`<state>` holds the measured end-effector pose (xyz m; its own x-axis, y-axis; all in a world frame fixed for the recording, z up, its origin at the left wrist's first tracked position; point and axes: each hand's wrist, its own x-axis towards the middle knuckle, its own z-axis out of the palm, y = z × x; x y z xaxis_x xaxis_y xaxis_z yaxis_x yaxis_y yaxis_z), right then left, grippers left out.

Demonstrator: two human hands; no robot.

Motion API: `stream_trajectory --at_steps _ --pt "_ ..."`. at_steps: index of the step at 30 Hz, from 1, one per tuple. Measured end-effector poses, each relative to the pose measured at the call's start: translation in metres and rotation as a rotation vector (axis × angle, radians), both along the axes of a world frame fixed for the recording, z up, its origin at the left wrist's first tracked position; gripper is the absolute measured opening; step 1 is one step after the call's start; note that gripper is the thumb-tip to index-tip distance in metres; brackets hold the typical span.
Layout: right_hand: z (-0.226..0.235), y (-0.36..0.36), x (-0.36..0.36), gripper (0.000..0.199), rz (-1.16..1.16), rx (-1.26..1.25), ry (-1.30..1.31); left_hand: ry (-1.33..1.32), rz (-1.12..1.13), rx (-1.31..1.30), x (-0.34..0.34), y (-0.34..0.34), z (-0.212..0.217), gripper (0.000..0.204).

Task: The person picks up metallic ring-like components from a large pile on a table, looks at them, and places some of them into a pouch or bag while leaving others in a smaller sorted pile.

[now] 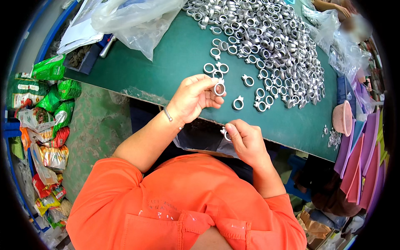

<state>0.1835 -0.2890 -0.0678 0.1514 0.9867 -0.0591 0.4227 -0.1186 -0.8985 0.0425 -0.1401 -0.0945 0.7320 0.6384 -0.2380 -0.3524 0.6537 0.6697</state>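
My left hand (196, 96) is raised over the table's near edge, its thumb and fingers pinching a metal ring (219, 89) with a small lug. To its right and a little nearer, my right hand (247, 141) grips another metal ring (226, 133) between thumb and forefinger, partly covered by the fingers. Beyond my left hand lie a few loose rings (208, 68) of the same kind. A single ring (238, 103) rests on the green tabletop (166, 79) between the hands and the big pile of grey metal rings (275, 41).
Clear plastic bags (137, 21) and a blue bin (85, 60) occupy the left end. At the right stand a pink basket (342, 118), small metal parts (333, 138) and coloured plastic panels (361, 158). Another person's hand (339, 10) shows far right. Bright packages (52, 152) fill the left shelf.
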Motion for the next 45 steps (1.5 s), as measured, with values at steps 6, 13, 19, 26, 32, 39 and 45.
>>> stream_trajectory --at_steps 6,13,19,26,32,39,45 --pt "-0.003 0.001 0.02 0.036 0.028 -0.192 0.92 0.026 0.013 0.043 0.005 -0.002 0.002 0.015" --pt "-0.001 0.005 0.003 0.016 0.243 0.349 -0.273 -0.057 0.109 0.024 0.001 -0.006 -0.007 0.012" --pt "-0.002 0.01 -0.002 0.031 -0.012 0.413 -0.615 0.079 0.58 0.77 -0.011 0.026 0.032 0.012" --pt "-0.016 0.026 0.009 0.033 -0.19 0.422 -0.654 0.957 1.047 1.652 -0.061 0.173 0.098 0.009" --pt "-0.026 0.016 0.017 0.032 -0.239 0.258 0.378 0.828 0.988 1.872 -0.03 0.112 0.068 0.013" --pt "-0.024 0.004 0.018 0.044 -0.104 0.401 0.837 0.826 0.253 1.757 0.008 0.026 0.007 0.023" --pt "-0.015 -0.005 0.008 0.026 0.12 0.56 -0.143 0.716 0.129 1.636 0.004 0.001 0.005 0.02"
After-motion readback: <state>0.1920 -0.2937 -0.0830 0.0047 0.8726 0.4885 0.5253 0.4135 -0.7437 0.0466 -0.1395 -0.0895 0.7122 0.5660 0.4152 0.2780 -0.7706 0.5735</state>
